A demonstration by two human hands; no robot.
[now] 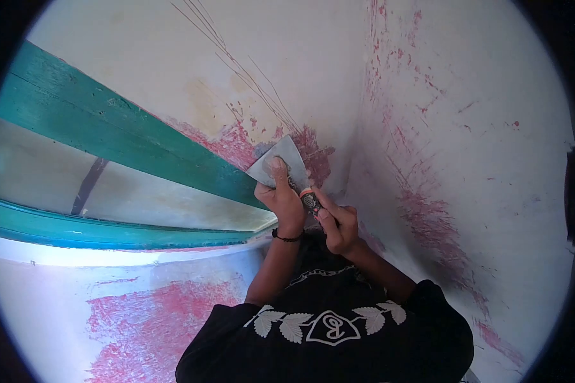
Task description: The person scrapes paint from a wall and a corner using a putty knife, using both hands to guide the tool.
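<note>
A putty knife with a wide metal blade (282, 153) lies against the wall where red patches show through the white. My left hand (283, 196), with a dark bracelet at the wrist, presses its thumb on the blade's face; its other fingers are hidden behind the blade. My right hand (340, 225) grips the dark and orange handle (311, 202) of the putty knife. Dark red bare plaster (317, 159) shows just right of the blade, and a pinkish scraped strip (233, 143) lies to its left.
A green wooden frame (128, 134) runs diagonally at the left, with a lower teal rail (121, 233) beneath it. The right wall (492, 159) meets this wall at a corner and bears red scrapes. Another red patch (153, 325) is at lower left.
</note>
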